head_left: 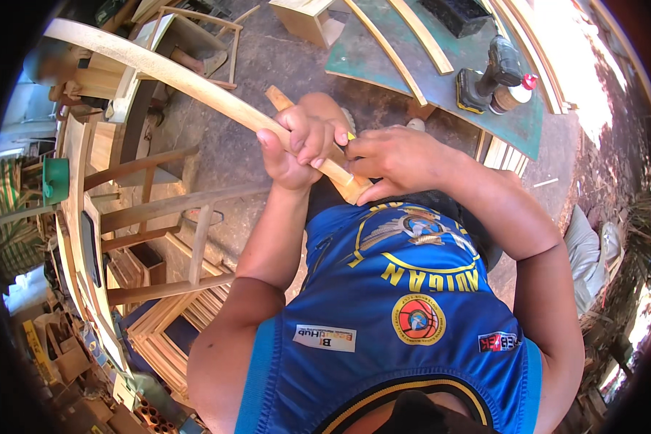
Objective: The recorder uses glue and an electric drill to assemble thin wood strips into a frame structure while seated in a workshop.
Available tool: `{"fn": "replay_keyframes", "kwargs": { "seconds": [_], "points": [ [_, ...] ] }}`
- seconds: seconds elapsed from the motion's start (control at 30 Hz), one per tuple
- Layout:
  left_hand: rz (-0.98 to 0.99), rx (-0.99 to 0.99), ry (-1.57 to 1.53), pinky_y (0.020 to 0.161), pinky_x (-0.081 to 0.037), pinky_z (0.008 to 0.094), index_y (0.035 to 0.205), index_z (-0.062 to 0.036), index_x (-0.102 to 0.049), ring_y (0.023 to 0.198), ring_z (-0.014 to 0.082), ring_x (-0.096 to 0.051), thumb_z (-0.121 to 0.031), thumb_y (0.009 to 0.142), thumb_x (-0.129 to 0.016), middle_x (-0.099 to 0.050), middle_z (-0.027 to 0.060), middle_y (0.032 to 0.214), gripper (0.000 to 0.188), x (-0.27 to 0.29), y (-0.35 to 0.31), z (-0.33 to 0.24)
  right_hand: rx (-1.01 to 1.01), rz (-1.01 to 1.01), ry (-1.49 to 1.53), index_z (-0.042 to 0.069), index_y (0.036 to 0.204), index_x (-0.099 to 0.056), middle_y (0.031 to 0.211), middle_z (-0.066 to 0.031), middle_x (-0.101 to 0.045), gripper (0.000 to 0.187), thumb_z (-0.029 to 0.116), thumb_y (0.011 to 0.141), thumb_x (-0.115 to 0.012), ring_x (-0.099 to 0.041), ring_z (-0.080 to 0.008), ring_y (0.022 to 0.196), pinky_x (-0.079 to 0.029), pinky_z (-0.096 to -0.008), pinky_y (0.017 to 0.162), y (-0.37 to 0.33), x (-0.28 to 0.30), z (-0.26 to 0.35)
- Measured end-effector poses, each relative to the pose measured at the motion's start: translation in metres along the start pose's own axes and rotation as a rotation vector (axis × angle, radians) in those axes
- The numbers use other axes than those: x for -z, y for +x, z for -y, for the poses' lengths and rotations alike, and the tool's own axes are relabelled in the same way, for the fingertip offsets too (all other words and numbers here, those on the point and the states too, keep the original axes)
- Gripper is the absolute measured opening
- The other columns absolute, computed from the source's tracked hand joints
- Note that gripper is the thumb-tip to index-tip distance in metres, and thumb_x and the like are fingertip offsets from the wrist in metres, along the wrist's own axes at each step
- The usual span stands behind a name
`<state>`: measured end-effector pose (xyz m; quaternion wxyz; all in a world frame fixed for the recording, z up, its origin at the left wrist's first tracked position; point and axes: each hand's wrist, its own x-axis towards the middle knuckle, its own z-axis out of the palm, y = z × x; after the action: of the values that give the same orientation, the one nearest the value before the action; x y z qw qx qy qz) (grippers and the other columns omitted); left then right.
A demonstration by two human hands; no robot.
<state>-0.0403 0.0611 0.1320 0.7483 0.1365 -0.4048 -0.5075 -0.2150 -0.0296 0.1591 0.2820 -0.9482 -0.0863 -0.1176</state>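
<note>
A long, pale wooden strip (195,92) slants from the upper left down to my waist. My left hand (300,148) is closed around it near its lower end, fingers curled over the wood. My right hand (398,163) bends over that lower end, its thumb close to the tip and its fingers pinched together. A small yellow bit (351,136) shows at the right fingertips; what it belongs to is hidden. A shorter piece of wood (277,98) sticks out beyond my left knuckles, partly covered by the hand.
On the green board (513,130) ahead are a cordless drill (500,65), a red-capped bottle (511,96) and curved wooden strips (390,54). A wooden frame (148,210) and stacked slats (170,333) stand left. Another person (54,69) is at the far left. Pale sacks (582,249) lie right.
</note>
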Motion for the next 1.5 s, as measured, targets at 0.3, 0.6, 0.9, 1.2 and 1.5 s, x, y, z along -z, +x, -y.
{"fn": "replay_keyframes", "kwargs": {
  "seconds": [0.3,0.6,0.9,1.2,1.5],
  "points": [
    [0.009,-0.036,0.041,0.070,-0.046,0.0337,0.068,-0.0175,-0.037,0.042,0.0069,-0.035,-0.067,0.089,-0.040,-0.035,-0.0077,0.048,0.054,-0.002,0.010,0.003,0.016,-0.041,0.053,0.006,0.087,-0.061,0.091,-0.0077,-0.053,0.035,0.035,0.070,-0.071,-0.057,-0.0274,0.090,-0.048,-0.0406,0.072,-0.002,0.007,-0.005],
    [-0.050,-0.063,-0.008,0.073,-0.045,0.0351,0.070,-0.0171,-0.037,0.043,0.0080,-0.036,-0.066,0.090,-0.040,-0.035,-0.0071,0.049,0.053,-0.003,0.013,0.005,0.037,-0.414,0.305,0.009,0.099,-0.053,0.104,-0.0077,-0.056,0.043,0.024,0.069,-0.080,-0.058,-0.0234,0.094,-0.046,-0.0347,0.076,-0.043,-0.014,-0.022],
    [-0.053,-0.017,-0.018,0.075,-0.041,0.0338,0.069,-0.0176,-0.037,0.044,0.0087,-0.034,-0.060,0.092,-0.044,-0.033,-0.0065,0.048,0.049,-0.002,0.021,0.008,-1.332,-1.254,1.375,0.002,0.136,-0.034,0.124,-0.0168,-0.048,0.084,0.048,0.077,-0.073,-0.052,-0.0257,0.110,-0.048,-0.0378,0.086,-0.246,-0.116,-0.115],
    [-0.132,-0.042,0.046,0.076,-0.042,0.0327,0.067,-0.0179,-0.037,0.042,0.0075,-0.033,-0.059,0.092,-0.046,-0.032,-0.0071,0.046,0.048,-0.018,0.031,0.015,-1.104,-2.001,1.484,0.015,0.150,0.001,0.153,-0.0246,-0.004,0.123,0.082,0.064,-0.056,-0.006,-0.0404,0.142,-0.017,-0.0625,0.108,-0.262,-0.093,-0.195],
    [-0.048,-0.023,0.106,0.070,-0.045,0.0322,0.070,-0.0174,-0.038,0.043,0.0079,-0.035,-0.060,0.091,-0.046,-0.033,-0.0072,0.049,0.048,-0.020,0.016,0.029,-1.095,-1.631,1.169,0.001,0.125,-0.051,0.122,-0.0125,-0.054,0.044,0.031,0.094,-0.057,-0.052,-0.0177,0.104,-0.045,-0.0355,0.087,-0.263,-0.084,-0.114]
  ]
}}
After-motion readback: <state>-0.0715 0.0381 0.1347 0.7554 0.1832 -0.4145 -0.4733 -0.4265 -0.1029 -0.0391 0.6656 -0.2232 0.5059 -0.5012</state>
